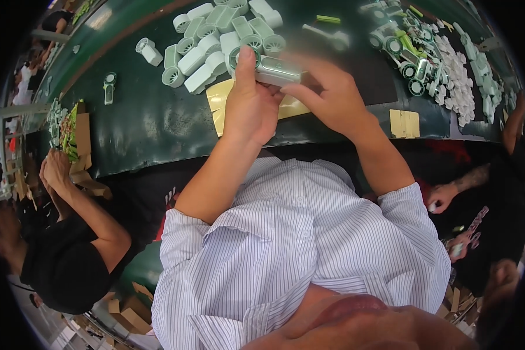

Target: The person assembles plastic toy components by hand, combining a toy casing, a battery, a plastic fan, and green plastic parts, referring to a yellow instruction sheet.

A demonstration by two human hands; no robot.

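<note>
A pale green handheld fan [280, 70], with a round head and a flat handle, is held above the table. My left hand [252, 105] is closed on it, thumb pressed up against the round head. At the handle's far right end, my right hand [332, 90] has its thumb along the lower edge; its fingers are smeared by motion, but they seem to close around that end. Just behind the held fan lies a heap of similar pale green fan housings [207, 49]. Beneath my hands is a yellow cardboard sheet [219, 102].
On the green table [140, 128], a single fan piece [109, 87] lies at left. Loose fan parts [414, 58] and small white pieces [458, 87] pile up at right, near a yellow card [404, 123]. Co-workers' arms [93, 204] show at both sides.
</note>
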